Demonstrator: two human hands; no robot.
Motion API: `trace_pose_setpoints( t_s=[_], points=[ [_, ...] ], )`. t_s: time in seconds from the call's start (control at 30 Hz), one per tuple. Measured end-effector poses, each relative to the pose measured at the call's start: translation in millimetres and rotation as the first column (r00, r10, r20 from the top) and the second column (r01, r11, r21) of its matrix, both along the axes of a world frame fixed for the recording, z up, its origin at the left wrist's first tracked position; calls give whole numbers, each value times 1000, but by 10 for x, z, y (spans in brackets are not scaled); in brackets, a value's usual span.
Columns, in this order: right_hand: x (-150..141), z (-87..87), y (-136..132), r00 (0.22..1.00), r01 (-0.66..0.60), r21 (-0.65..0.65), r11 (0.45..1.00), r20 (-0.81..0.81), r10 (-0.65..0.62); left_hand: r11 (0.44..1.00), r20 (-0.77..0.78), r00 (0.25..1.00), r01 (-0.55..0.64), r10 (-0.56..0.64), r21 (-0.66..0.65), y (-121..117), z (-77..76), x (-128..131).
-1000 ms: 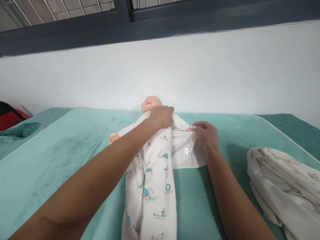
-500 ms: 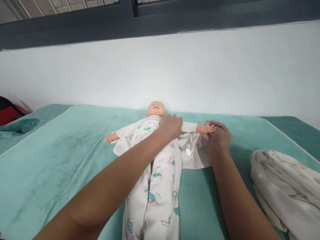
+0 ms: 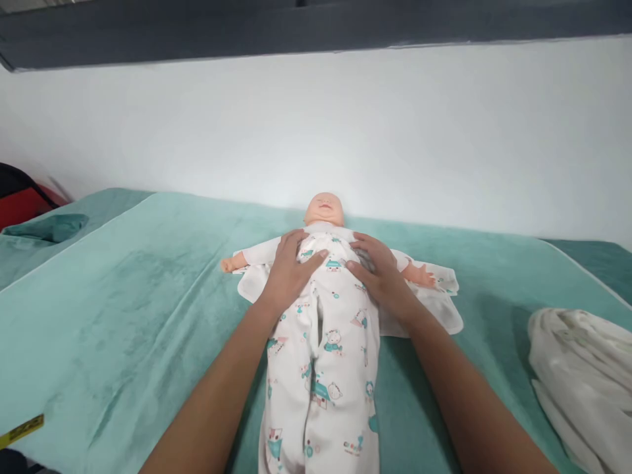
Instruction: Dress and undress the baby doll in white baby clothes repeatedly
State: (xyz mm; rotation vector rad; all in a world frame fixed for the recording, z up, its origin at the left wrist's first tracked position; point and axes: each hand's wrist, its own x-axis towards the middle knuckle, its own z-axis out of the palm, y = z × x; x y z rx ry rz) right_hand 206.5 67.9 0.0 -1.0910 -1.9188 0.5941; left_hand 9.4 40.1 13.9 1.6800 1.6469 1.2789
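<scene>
A baby doll (image 3: 324, 209) lies on its back with its arms stretched out to the sides. Printed white baby trousers (image 3: 340, 329) cover it from the chest down, the legs running toward me. Beneath its arms an opened white baby shirt (image 3: 439, 309) is spread out. My left hand (image 3: 292, 266) lies on the left side of the doll's chest, at the trousers' upper part, thumb apart from the fingers. On the opposite side my right hand (image 3: 379, 266) rests in the same way, fingers spread. Both palms are hidden from me.
A green cover (image 3: 162, 296) lies under the doll, against a white wall (image 3: 316, 131). At the right is a bundled white cloth (image 3: 582, 375). A red and black item (image 3: 22, 197) shows at the far left, and a yellow strip (image 3: 22, 431) at the lower left.
My right hand has left the doll's outstretched hand and moved in to its chest. My left hand has shifted left across the chest. The doll's right-side arm now lies lower.
</scene>
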Motion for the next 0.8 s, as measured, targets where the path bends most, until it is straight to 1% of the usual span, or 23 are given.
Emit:
trace_pose_setpoints(
  t_s=[0.03, 0.1, 0.2, 0.3, 0.37, 0.43, 0.47, 0.53, 0.63, 0.73, 0.8],
  points=[
    [10, -1, 1, 1000, -9, -28, 1000, -6, 9, 1000, 18, 1000, 1, -1, 16, -12, -24, 0],
    [36, -2, 14, 1000, -22, -89, 996, -21, 20, 998, 7, 1000, -9, 9, 68, -29, -47, 13],
    [32, -2, 29, 998, -12, -136, 991, -65, 4, 981, -112, 991, -52, 73, 184, -50, -52, 27],
    [-24, 17, 1, 989, 39, -99, 994, -139, -52, 954, -271, 949, -80, 161, 288, -75, -64, 24],
    [-55, 33, -42, 977, 79, -54, 995, -192, -88, 948, -346, 918, -84, 193, 306, -93, -81, 16],
    [-57, 35, -94, 968, 102, -26, 994, -229, -105, 956, -389, 897, -105, 211, 276, -115, -101, -2],
    [-46, 27, -119, 965, 107, -37, 994, -238, -112, 962, -401, 892, -116, 210, 247, -130, -110, -17],
    [-8, -8, -162, 963, 113, -111, 987, -234, -136, 976, -400, 897, -123, 188, 182, -175, -131, -63],
    [51, -80, -214, 966, 136, -216, 967, -186, -178, 990, -353, 927, -97, 126, 99, -296, -182, -175],
    [82, -135, -292, 974, 157, -230, 961, -124, -189, 999, -282, 958, -52, 51, 2, -475, -265, -306],
    [99, -154, -383, 978, 157, -235, 959, -95, -183, 998, -204, 979, 9, -23, -69, -606, -325, -379]
  ],
)
